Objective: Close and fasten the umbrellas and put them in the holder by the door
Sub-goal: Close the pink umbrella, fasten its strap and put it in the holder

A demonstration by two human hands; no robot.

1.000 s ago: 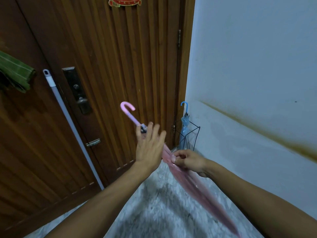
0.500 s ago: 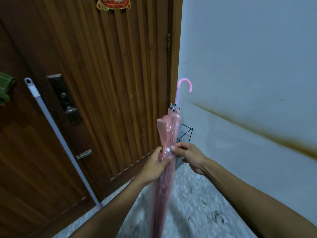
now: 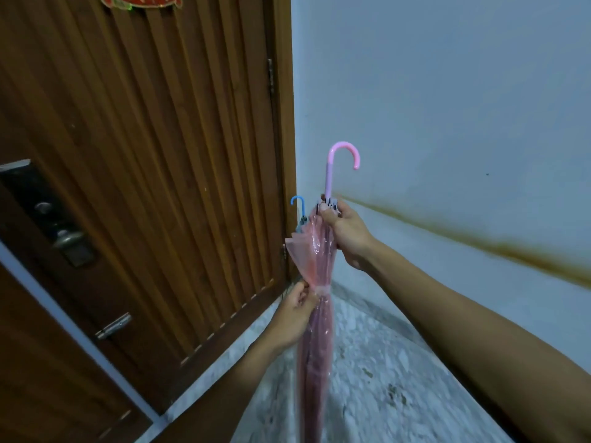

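A folded pink transparent umbrella (image 3: 316,340) hangs upright in front of me, its pink crook handle (image 3: 342,158) on top. My right hand (image 3: 347,231) grips it just below the handle, at the top of the canopy. My left hand (image 3: 292,314) pinches the canopy at its strap, about halfway down. Behind the pink umbrella, in the corner by the door, a blue umbrella's crook handle (image 3: 298,203) sticks up. The holder itself is hidden behind the pink umbrella and my hands.
A brown wooden door (image 3: 160,155) fills the left, with a lock and knob (image 3: 64,238). A white pole (image 3: 64,318) leans against it. A white wall (image 3: 447,123) with a brown stain stands on the right. The floor (image 3: 383,378) is speckled stone.
The umbrella swung from slanted to upright. My right hand moved from the strap up to the top of the canopy. The blue handle came back into view.
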